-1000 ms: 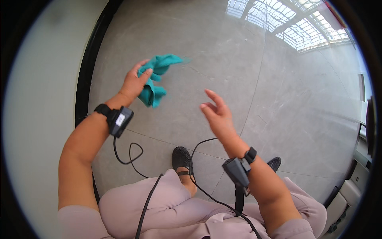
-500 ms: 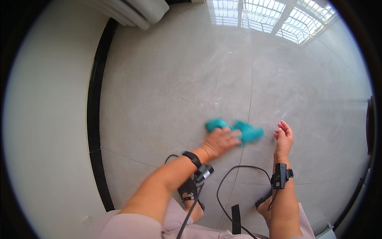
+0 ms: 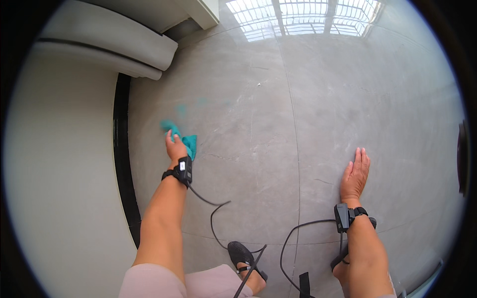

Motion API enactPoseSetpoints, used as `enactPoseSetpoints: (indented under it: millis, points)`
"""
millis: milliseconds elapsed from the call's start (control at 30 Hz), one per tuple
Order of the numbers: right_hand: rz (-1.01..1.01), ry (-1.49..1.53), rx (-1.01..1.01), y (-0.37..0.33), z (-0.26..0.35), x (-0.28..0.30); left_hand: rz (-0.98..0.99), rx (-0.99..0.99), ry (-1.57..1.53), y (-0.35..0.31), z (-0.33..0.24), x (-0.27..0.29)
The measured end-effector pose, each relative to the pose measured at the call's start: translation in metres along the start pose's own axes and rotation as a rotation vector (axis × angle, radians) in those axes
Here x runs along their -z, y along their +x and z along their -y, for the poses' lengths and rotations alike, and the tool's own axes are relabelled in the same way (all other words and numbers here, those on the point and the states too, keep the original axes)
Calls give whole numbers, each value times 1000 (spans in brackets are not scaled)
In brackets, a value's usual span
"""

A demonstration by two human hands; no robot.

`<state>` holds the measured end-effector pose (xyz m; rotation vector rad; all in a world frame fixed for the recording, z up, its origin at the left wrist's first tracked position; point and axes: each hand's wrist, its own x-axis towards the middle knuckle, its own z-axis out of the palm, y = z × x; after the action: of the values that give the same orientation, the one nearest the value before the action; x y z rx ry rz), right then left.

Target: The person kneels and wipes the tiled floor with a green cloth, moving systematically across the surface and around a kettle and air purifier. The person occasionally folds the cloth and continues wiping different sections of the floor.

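Observation:
A crumpled teal cloth [image 3: 190,145] lies against the grey floor near the left wall. My left hand [image 3: 175,147] is closed on it, with cloth showing beyond the fingertips and on the hand's right side. The cloth's far end is smeared by motion. Well to the right, my right hand [image 3: 355,176] is open and empty, its fingers straight and close together, low over the floor. Whether its palm touches the floor I cannot tell. Each wrist carries a strapped black device with a cable.
A white wall with a black skirting strip [image 3: 122,149] runs along the left. White rounded furniture [image 3: 114,35] juts out at the far left. Black cables [image 3: 285,243] trail over the floor [image 3: 243,174] by my dark shoes [image 3: 242,256]. Window light reflects at the far side.
My left hand has swept the cloth leftward and slightly away, from the middle toward the left wall. My right hand has straightened its fingers. The view has shifted too.

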<state>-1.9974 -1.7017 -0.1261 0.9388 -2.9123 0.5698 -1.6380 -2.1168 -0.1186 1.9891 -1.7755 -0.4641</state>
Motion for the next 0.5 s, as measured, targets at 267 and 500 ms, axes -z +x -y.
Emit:
enactPoseSetpoints:
  millis: [267,500]
  points:
    - [-14,-77,17,-1,5,10,108,-515,79,5,-152,-114]
    - [-14,-8,22,-2,2,7,574,-1271,-159,-229,-184,-78]
